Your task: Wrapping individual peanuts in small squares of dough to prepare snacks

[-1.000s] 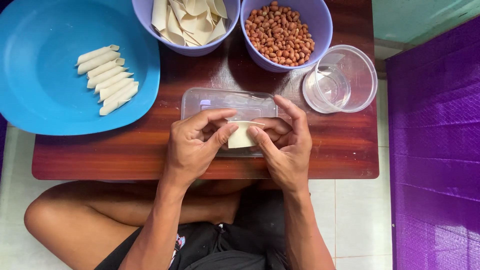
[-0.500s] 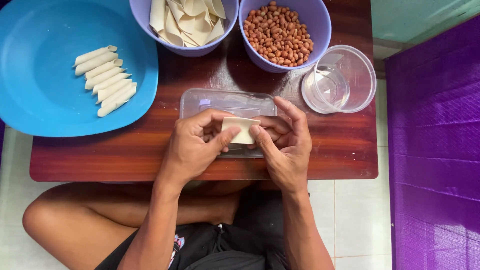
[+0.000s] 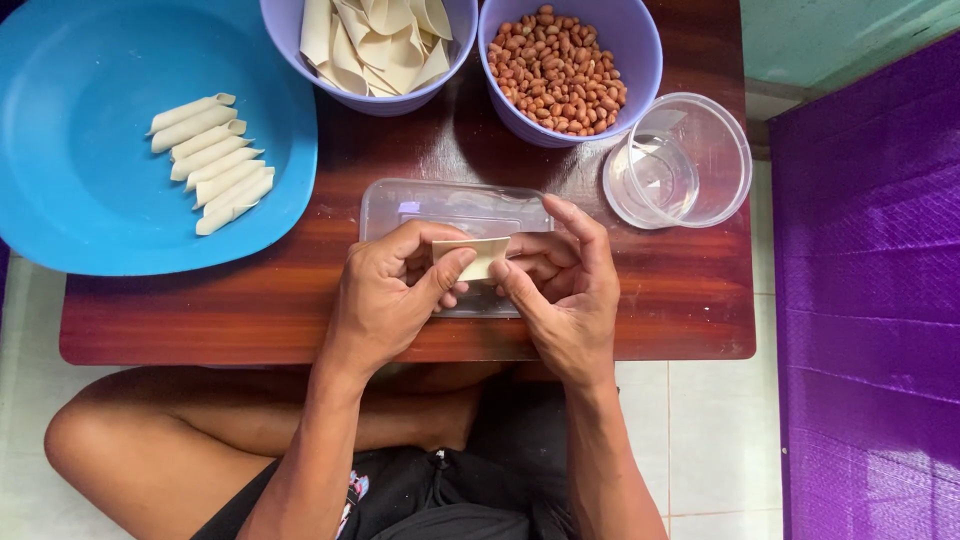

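Our left hand (image 3: pixel 385 295) and right hand (image 3: pixel 565 290) both pinch a small pale dough wrapper (image 3: pixel 478 256) above the clear plastic lid (image 3: pixel 400 205); we judge that even thumb pressure keeps the roll tight.

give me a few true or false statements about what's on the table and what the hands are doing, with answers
1. Both hands, left hand and right hand, hold a small pale dough wrapper between the fingertips. True.
2. The hands work over a red cutting board. False: under them lies a clear plastic lid on the wooden table.
3. The blue plate holds a row of rolled wrappers. True.
4. The peanuts sit in the clear round container. False: they fill a purple bowl; the clear round container looks empty.
5. The other purple bowl holds flat wrapper sheets. True.
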